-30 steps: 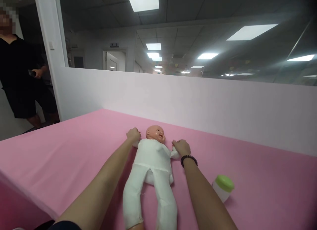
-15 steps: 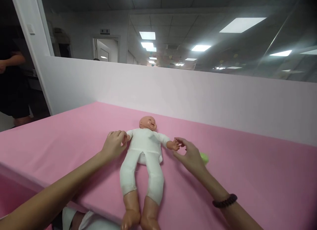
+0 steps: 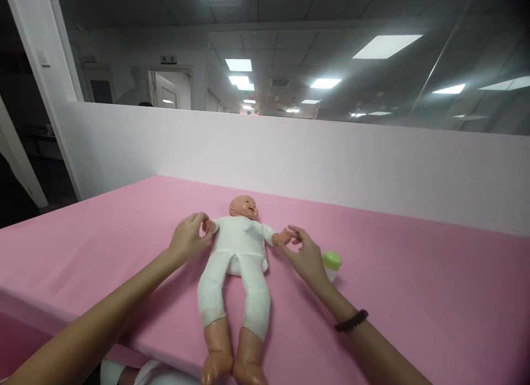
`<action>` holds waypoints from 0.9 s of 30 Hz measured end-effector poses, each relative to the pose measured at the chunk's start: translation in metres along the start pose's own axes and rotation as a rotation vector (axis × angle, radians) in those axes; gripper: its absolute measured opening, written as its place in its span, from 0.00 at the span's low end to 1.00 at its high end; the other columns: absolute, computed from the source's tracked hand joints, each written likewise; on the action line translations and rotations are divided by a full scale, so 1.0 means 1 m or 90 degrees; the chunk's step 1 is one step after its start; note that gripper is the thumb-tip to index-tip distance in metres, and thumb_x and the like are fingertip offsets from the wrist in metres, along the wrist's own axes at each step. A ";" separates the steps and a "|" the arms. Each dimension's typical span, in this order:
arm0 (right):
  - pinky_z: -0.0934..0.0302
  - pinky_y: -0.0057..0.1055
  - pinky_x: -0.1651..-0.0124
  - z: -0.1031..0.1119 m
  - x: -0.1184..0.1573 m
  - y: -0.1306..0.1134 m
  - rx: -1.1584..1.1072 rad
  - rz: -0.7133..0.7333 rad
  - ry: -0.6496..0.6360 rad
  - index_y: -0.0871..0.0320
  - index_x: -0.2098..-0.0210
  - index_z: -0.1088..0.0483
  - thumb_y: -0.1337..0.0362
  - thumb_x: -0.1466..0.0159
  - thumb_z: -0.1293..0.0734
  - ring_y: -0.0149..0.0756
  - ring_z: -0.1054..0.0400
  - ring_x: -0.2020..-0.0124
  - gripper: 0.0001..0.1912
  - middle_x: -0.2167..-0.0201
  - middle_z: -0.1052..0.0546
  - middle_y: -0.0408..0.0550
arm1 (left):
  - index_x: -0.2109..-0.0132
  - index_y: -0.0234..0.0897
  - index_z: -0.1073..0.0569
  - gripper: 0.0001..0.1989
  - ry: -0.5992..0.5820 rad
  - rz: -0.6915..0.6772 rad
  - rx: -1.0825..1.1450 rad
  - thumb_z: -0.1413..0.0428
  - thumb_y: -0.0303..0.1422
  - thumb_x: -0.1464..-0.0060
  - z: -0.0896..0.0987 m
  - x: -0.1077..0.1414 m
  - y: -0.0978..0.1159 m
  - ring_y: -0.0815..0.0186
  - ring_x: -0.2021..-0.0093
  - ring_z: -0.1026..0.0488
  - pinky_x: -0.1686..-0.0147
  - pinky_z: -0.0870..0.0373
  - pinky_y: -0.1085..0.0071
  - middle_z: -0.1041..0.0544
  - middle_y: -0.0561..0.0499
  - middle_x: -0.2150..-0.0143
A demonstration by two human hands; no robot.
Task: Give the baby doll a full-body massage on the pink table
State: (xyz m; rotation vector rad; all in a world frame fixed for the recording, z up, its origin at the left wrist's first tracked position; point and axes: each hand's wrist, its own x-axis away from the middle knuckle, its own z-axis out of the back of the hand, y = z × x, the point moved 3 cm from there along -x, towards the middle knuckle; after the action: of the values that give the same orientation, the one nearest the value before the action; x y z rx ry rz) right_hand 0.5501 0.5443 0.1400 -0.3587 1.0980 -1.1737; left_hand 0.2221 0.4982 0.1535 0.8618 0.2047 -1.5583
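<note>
A baby doll (image 3: 238,236) with a white cloth body lies on its back on a pink surface (image 3: 397,285), its head toward the wall and its bare feet toward me. My left hand (image 3: 189,236) has its fingers curled round the doll's small hand at the left. On the other side, my right hand (image 3: 304,255) holds the doll's other hand between thumb and fingers, with a dark beaded bracelet on the wrist. Just beyond my right hand stands a container with a green lid (image 3: 332,260), partly hidden by that hand.
A white low wall (image 3: 290,158) with a window above it runs behind the pink surface. At the far left is a dark doorway. Something white hangs below the front edge at the bottom (image 3: 161,372).
My right hand has closed in on the doll's hand. More of the green-lidded container shows. The view has shifted slightly, and the person at the far left is mostly out of view.
</note>
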 end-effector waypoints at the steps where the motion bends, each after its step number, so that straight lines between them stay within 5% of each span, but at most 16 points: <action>1: 0.36 0.35 0.56 -0.001 -0.016 -0.004 -0.035 -0.025 0.039 0.59 0.45 0.30 0.50 0.45 0.28 0.43 0.28 0.57 0.32 0.53 0.21 0.53 | 0.58 0.43 0.31 0.06 0.034 0.015 0.039 0.44 0.36 0.42 -0.002 -0.015 0.000 0.61 0.61 0.26 0.63 0.34 0.67 0.22 0.51 0.59; 3: 0.35 0.33 0.56 -0.009 -0.051 -0.009 -0.091 -0.097 0.092 0.60 0.46 0.30 0.51 0.44 0.29 0.42 0.27 0.57 0.30 0.51 0.21 0.54 | 0.50 0.42 0.31 0.14 0.082 0.086 0.082 0.43 0.39 0.42 -0.013 -0.047 -0.003 0.60 0.59 0.24 0.62 0.33 0.67 0.20 0.50 0.53; 6: 0.36 0.30 0.56 -0.035 -0.097 -0.003 -0.054 -0.220 0.094 0.61 0.54 0.26 0.57 0.40 0.30 0.41 0.25 0.56 0.18 0.54 0.19 0.54 | 0.44 0.39 0.33 0.21 0.058 0.209 0.091 0.43 0.40 0.41 -0.046 -0.090 -0.013 0.59 0.55 0.23 0.62 0.32 0.67 0.20 0.47 0.50; 10: 0.40 0.31 0.66 -0.072 -0.128 0.017 0.121 -0.246 -0.054 0.58 0.72 0.25 0.57 0.36 0.33 0.42 0.25 0.64 0.13 0.67 0.19 0.54 | 0.55 0.41 0.26 0.12 -0.074 0.311 -0.010 0.48 0.42 0.37 -0.091 -0.125 -0.033 0.56 0.52 0.22 0.57 0.32 0.65 0.17 0.45 0.54; 14: 0.43 0.31 0.69 -0.094 -0.133 0.038 0.213 -0.242 -0.136 0.58 0.76 0.27 0.58 0.38 0.31 0.43 0.25 0.67 0.13 0.71 0.20 0.55 | 0.69 0.41 0.24 0.12 -0.198 0.346 -0.061 0.41 0.43 0.43 -0.120 -0.137 -0.053 0.53 0.60 0.20 0.62 0.31 0.63 0.17 0.42 0.65; 22: 0.38 0.31 0.64 -0.119 -0.130 0.044 0.313 -0.178 -0.108 0.59 0.72 0.26 0.63 0.43 0.28 0.45 0.24 0.64 0.06 0.74 0.22 0.56 | 0.71 0.41 0.24 0.13 -0.212 0.346 -0.071 0.39 0.44 0.45 -0.133 -0.135 -0.059 0.52 0.57 0.20 0.54 0.31 0.60 0.17 0.43 0.67; 27: 0.36 0.31 0.62 -0.103 -0.125 0.043 0.142 -0.213 -0.074 0.58 0.73 0.25 0.55 0.37 0.31 0.42 0.24 0.64 0.14 0.70 0.19 0.54 | 0.65 0.41 0.22 0.14 -0.159 0.359 -0.040 0.45 0.46 0.39 -0.118 -0.129 -0.046 0.52 0.52 0.21 0.49 0.34 0.57 0.16 0.44 0.61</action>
State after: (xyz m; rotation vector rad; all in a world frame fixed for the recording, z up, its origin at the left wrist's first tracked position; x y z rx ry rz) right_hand 0.4912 0.7006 0.1228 -0.4409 0.8146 -1.5369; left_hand 0.2195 0.6780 0.1345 0.5989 -0.1614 -1.1054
